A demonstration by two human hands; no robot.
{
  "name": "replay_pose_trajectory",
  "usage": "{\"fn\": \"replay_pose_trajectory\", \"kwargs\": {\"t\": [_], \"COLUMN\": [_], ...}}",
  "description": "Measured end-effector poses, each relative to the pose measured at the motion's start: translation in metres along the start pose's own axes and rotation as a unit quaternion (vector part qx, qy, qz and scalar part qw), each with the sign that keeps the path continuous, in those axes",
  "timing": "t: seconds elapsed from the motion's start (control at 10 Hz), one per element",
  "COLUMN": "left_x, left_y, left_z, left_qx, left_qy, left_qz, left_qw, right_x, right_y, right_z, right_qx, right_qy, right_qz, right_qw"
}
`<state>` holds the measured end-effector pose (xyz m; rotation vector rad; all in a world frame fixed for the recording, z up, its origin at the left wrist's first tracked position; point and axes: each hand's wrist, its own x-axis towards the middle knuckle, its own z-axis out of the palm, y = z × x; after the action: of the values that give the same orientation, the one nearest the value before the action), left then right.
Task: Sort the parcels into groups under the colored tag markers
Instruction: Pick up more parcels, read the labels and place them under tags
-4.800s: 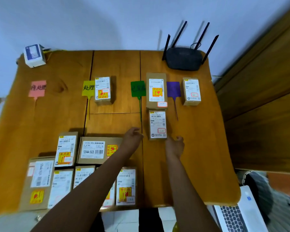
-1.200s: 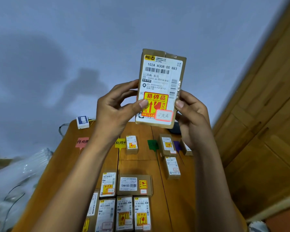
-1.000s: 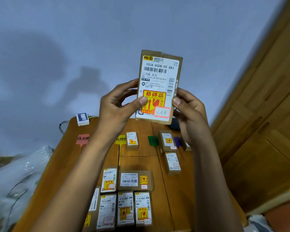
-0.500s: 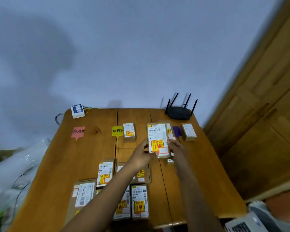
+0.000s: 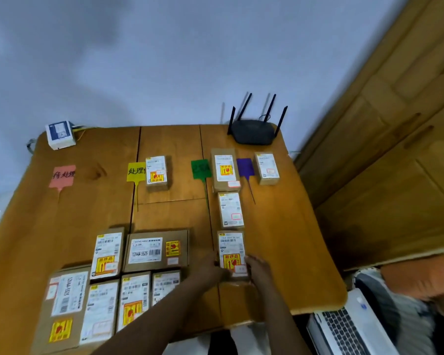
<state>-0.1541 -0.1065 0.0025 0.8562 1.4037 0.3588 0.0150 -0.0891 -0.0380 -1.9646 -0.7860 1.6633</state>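
Lowered from eye level: parcel [image 5: 231,248] now third under green tag [image 5: 201,169], our left hand [image 5: 213,272] and right hand [image 5: 259,271] holding its near end. We count five sorted, six unsorted parcels [image 5: 155,249] near-left on surface [image 5: 280,239].

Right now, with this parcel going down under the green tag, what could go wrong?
1. The held parcel, between the left hand and right hand, is third in its column and nearest the near edge of the table. Further parcels there may overhang.
2. The top parcel sits between the green tag and the purple tag, so the group might be misread.
3. The left forearm crosses the unsorted parcels, so pulling back could shift them.
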Motion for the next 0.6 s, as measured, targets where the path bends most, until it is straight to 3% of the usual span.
{"fn": "replay_pose_trajectory", "kwargs": {"t": [0.2, 0.6], "left_x": [0.043, 0.080], "left_y": [0.001, -0.003], "left_z": [0.033, 0.037], "left_qx": [-0.018, -0.103], "left_qy": [0.033, 0.104], "left_qz": [-0.043, -0.072], "left_qw": [0.998, 0.987], "right_x": [0.038, 0.080], "right_y": [0.005, 0.008], "right_z": [-0.022, -0.017], "right_qx": [-0.025, 0.002], "right_qy": [-0.006, -0.048], "right_qz": [0.057, 0.042], "right_qw": [0.998, 0.998]}}
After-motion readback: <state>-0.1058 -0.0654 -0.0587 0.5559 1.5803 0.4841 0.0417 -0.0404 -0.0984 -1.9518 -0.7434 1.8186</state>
